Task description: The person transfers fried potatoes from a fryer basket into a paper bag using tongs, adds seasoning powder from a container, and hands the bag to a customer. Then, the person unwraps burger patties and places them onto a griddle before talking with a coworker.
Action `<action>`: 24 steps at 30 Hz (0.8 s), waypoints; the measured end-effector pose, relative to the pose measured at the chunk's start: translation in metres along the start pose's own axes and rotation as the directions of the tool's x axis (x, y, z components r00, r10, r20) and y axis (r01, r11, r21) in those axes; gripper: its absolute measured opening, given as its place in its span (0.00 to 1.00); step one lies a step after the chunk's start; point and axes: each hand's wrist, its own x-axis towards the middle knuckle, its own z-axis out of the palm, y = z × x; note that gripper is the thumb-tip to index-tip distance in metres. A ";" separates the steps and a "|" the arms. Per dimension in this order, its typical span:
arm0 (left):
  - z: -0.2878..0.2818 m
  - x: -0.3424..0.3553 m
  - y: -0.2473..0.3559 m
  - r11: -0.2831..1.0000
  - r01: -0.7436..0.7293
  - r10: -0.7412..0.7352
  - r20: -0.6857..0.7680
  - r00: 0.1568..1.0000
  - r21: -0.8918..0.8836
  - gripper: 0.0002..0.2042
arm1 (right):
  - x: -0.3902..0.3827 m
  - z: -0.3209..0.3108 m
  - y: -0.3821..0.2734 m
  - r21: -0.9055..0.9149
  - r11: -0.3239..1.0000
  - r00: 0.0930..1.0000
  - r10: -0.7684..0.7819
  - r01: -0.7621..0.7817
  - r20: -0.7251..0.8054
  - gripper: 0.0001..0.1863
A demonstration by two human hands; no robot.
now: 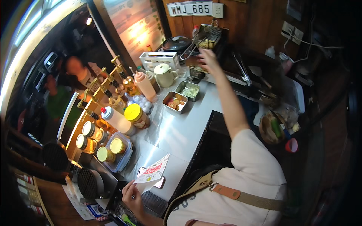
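Note:
My left hand pinches a white printed paper pouch by its lower edge; it is folded or flat, I cannot tell which. Under the pouch, a phone lies partly hidden on the metal counter. My right arm stretches to the far end. There my right hand, a little blurred, has its fingers spread and holds nothing. Near its fingers are the wire handle and the fryer basket, which has yellowish food in it. Whether the hand touches the handle, I cannot tell.
Two metal pans of sliced food stand on the counter. Along its left run sauce bottles, pump bottles and a yellow-lidded jar. Tongs lie right of my arm. People stand beyond the window.

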 end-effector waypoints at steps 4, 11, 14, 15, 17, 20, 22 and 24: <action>0.017 0.006 0.016 1.000 0.022 -0.023 -0.025 0.999 -0.013 0.09 | 0.004 -0.160 0.031 -0.965 0.047 0.692 -0.706 0.257 0.150 0.27; 0.067 0.035 0.047 0.993 -0.113 0.113 -0.014 0.993 0.015 0.10 | -0.031 -0.258 0.047 -0.997 -0.078 0.925 -0.379 -0.006 0.024 0.20; 0.095 0.049 0.068 0.979 -0.203 0.202 0.032 0.979 0.031 0.12 | -0.040 -0.242 0.033 -0.992 -0.118 0.966 -0.260 -0.033 -0.001 0.18; 0.104 0.052 0.077 0.985 -0.171 0.171 0.057 0.984 -0.002 0.13 | -0.041 -0.239 0.024 -0.993 -0.103 0.978 -0.209 -0.050 -0.028 0.17; 0.126 0.060 0.089 0.979 -0.202 0.203 0.056 0.978 -0.011 0.13 | -0.042 -0.237 0.010 -0.993 -0.089 0.987 -0.152 -0.073 -0.059 0.17; 0.151 0.073 0.105 0.966 -0.255 0.258 0.094 0.961 -0.045 0.13 | -0.039 -0.242 -0.016 -0.993 -0.099 0.974 -0.220 -0.072 -0.048 0.16; 0.163 0.083 0.111 0.959 -0.274 0.280 0.115 0.953 -0.069 0.13 | -0.033 -0.247 -0.038 -0.998 -0.059 0.956 -0.293 -0.014 0.004 0.17; 0.169 0.088 0.117 0.956 -0.288 0.293 0.139 0.946 -0.051 0.13 | -0.022 -0.248 -0.043 -0.998 -0.045 0.969 -0.244 -0.049 -0.037 0.18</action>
